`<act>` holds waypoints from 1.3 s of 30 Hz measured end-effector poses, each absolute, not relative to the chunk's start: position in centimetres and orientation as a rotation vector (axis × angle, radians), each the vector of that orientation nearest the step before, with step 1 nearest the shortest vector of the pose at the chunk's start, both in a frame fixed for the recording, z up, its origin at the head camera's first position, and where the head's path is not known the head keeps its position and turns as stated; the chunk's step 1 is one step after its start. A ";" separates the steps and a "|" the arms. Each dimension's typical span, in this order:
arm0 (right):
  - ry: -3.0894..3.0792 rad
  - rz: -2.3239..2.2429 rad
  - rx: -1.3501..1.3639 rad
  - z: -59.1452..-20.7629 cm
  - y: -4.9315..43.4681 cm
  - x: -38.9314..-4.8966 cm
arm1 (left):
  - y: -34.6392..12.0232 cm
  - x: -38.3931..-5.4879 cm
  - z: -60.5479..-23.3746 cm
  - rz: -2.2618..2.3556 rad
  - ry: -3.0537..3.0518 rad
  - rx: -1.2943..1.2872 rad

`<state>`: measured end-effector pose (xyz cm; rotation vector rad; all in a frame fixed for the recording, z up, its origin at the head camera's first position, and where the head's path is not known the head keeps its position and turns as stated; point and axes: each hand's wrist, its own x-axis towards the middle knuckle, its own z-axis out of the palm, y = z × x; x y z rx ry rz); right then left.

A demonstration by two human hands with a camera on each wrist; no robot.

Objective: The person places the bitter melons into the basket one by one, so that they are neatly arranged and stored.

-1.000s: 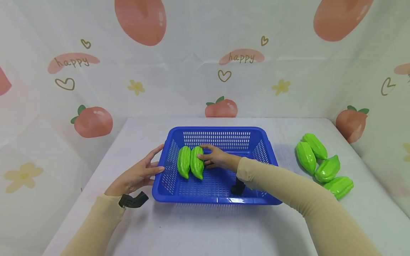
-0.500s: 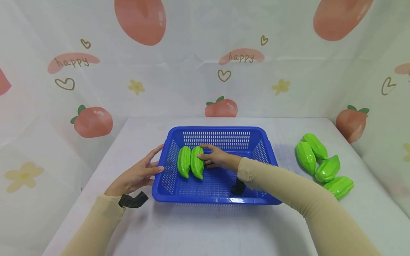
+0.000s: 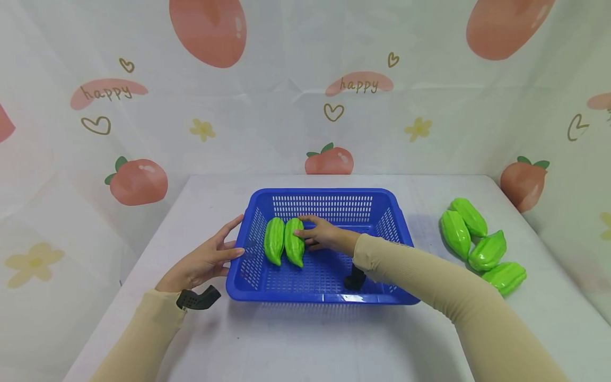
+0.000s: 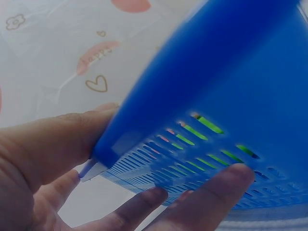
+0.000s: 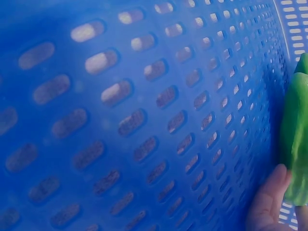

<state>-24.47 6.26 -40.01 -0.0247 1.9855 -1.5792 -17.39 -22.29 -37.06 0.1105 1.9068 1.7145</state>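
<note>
A blue plastic basket (image 3: 305,298) with slotted walls sits in the middle of the table. Two bright green, ribbed bitter melons lie side by side in its left part: the outer bitter melon (image 3: 273,241) and the inner bitter melon (image 3: 293,249). My right hand (image 3: 329,236) reaches into the basket and grips the inner one, thumb and fingers on its right side; a finger (image 5: 269,199) shows against it in the right wrist view. At the basket's left side my left hand (image 3: 205,260) holds the rim, with fingers (image 4: 207,197) along the outer slotted wall.
Several more bitter melons (image 3: 455,233) lie grouped on the table to the right of the basket. The white table (image 3: 286,345) ends at a printed cloth backdrop (image 3: 267,138) behind and at both sides. My right sleeve (image 3: 429,276) passes over the basket's right rim.
</note>
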 end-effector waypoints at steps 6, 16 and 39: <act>1.939 -1.620 -0.020 -40.2 6.3 -24.6 | -22.3 -17.4 -37.0 1.710 1.911 0.119; 1.931 -1.624 -0.030 -40.2 6.5 -24.6 | -22.4 -17.5 -37.1 1.714 1.900 0.124; 1.945 -1.605 -0.015 -40.1 6.3 -24.7 | -22.3 -17.4 -36.8 1.733 1.862 0.115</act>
